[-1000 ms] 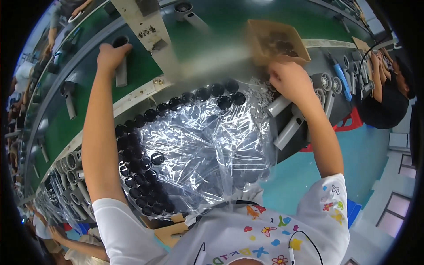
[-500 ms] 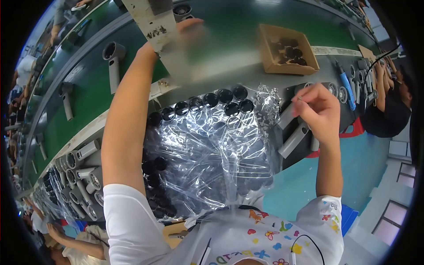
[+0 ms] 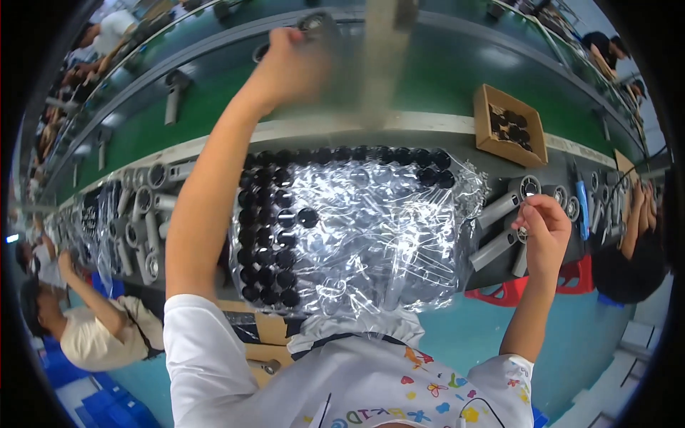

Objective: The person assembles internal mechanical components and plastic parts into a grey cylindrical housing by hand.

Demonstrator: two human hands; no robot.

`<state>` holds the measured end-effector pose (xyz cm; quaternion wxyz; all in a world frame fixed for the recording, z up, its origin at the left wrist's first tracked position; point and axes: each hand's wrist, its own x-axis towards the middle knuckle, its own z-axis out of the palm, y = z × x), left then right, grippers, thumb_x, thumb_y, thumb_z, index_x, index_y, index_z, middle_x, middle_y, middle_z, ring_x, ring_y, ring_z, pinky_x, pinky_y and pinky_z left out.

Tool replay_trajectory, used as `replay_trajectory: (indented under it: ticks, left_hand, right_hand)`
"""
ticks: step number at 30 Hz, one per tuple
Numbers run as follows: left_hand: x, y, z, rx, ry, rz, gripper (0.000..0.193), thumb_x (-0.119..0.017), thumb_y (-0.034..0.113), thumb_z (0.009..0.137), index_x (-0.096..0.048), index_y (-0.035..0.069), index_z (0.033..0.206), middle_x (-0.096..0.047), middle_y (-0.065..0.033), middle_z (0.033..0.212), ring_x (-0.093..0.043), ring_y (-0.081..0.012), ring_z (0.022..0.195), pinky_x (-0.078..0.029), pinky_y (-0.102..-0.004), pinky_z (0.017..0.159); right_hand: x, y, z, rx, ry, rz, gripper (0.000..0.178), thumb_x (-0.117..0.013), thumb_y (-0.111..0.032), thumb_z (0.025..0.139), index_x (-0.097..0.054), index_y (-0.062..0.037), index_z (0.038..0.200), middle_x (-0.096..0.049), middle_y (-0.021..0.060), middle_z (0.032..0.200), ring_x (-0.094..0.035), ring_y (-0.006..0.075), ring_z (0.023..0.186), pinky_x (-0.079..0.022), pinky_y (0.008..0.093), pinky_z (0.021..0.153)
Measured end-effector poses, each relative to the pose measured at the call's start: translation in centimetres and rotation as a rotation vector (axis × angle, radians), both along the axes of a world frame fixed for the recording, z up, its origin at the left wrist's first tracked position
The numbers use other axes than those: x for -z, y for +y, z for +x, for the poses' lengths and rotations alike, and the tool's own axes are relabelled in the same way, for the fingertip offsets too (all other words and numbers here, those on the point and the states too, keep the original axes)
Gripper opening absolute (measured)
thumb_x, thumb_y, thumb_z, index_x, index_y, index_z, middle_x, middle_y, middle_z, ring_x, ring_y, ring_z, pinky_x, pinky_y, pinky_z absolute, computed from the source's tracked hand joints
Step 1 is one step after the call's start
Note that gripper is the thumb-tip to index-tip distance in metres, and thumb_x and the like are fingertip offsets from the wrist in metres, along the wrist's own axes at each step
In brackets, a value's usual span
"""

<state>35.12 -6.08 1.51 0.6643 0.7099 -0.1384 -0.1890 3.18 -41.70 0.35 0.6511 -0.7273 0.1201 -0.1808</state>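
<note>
At the far left a co-worker in a cream shirt (image 3: 107, 324) sits with one arm raised toward the bench. Next come grey parts (image 3: 146, 214), each a round ring on a straight handle, heaped on the bench to the left of the person's left forearm. That forearm reaches up and across to the green belt (image 3: 214, 93), where the left hand (image 3: 289, 68) is at a grey part (image 3: 317, 23) lying near the top. The hand is bent and blurred along its right side; I cannot tell how far open it is or whether it has hold of the part.

Below, black round caps (image 3: 248, 215) line the left side and far edge of a shiny clear plastic sheet (image 3: 385, 235), with a single cap (image 3: 307, 217) just right of the left columns. A blurred upright post (image 3: 389, 57) stands over the belt. Small pale bits (image 3: 471, 189) lie by the sheet's right edge.

Farther right, an open cardboard box (image 3: 494, 141) holds black pieces. Below it, more grey parts (image 3: 498, 208) lie beside the right hand (image 3: 548, 227), its fingers curled and thumb near the forefinger; whether something tiny sits between them I cannot tell. Beyond are a blue tool (image 3: 582, 207), a red stool (image 3: 575, 274) and a co-worker in black (image 3: 628, 264).
</note>
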Motion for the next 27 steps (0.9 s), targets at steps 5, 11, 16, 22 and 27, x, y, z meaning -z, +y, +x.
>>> replay_trajectory:
  ticks: [5, 11, 16, 22, 27]
  left_hand:
    - [-5.8, 11.0, -12.6, -0.264, -0.001, -0.261, 0.040, -0.053, 0.043, 0.105, -0.051, 0.005, 0.120, -0.062, -0.0074, 0.093, -0.058, -0.0157, 0.065, -0.046, -0.0274, 0.052]
    - [-0.7, 14.4, -25.2, -0.200, 0.309, -0.544, 0.045, -0.046, 0.045, 0.108, -0.059, 0.004, 0.095, -0.053, -0.0062, 0.063, -0.048, -0.0152, 0.047, -0.040, -0.0263, 0.043]
    - [2.6, 11.5, -31.4, -0.210, 0.461, -0.877, 0.040, -0.063, 0.015, 0.099, -0.047, 0.003, 0.134, -0.062, -0.0143, 0.101, -0.063, -0.0193, 0.077, -0.055, -0.0312, 0.051]
    - [2.3, 6.7, -33.2, -0.288, 0.292, -0.683, 0.070, -0.067, -0.005, 0.090, -0.031, 0.003, 0.150, -0.062, -0.0211, 0.124, -0.067, -0.0169, 0.081, -0.057, -0.0289, 0.055]
    - [2.0, 5.6, -33.9, -0.382, 0.116, -0.490, 0.082, -0.071, -0.005, 0.088, -0.024, 0.005, 0.155, -0.059, -0.0207, 0.130, -0.065, -0.0140, 0.088, -0.055, -0.0255, 0.059]
  right_hand:
    - [-0.3, 2.6, 0.4, -0.148, -0.017, 0.027, 0.013, -0.064, 0.001, 0.095, -0.067, 0.0023, 0.107, -0.064, 0.0062, 0.091, -0.061, 0.0130, 0.075, -0.054, 0.0297, 0.067]
    - [-1.2, 7.0, 1.2, -0.386, -0.080, 0.037, 0.011, -0.062, 0.003, 0.093, -0.065, 0.0049, 0.104, -0.057, 0.0070, 0.094, -0.060, 0.0127, 0.073, -0.050, 0.0284, 0.058]
    - [-3.9, 13.7, 2.4, -0.607, -0.130, 0.015, 0.011, -0.061, 0.009, 0.087, -0.065, 0.0079, 0.097, -0.060, 0.0109, 0.094, -0.063, 0.0155, 0.067, -0.055, 0.0269, 0.058]
    - [-5.3, 20.0, 3.7, -0.818, -0.276, -0.181, 0.012, -0.074, 0.007, 0.080, -0.072, 0.0050, 0.092, -0.068, 0.0091, 0.085, -0.065, 0.0138, 0.073, -0.053, 0.0247, 0.062]
    - [-4.9, 21.6, 4.0, -0.773, -0.399, -0.477, 0.010, -0.077, 0.003, 0.080, -0.072, 0.0020, 0.087, -0.068, 0.0069, 0.081, -0.062, 0.0141, 0.067, -0.048, 0.0253, 0.058]
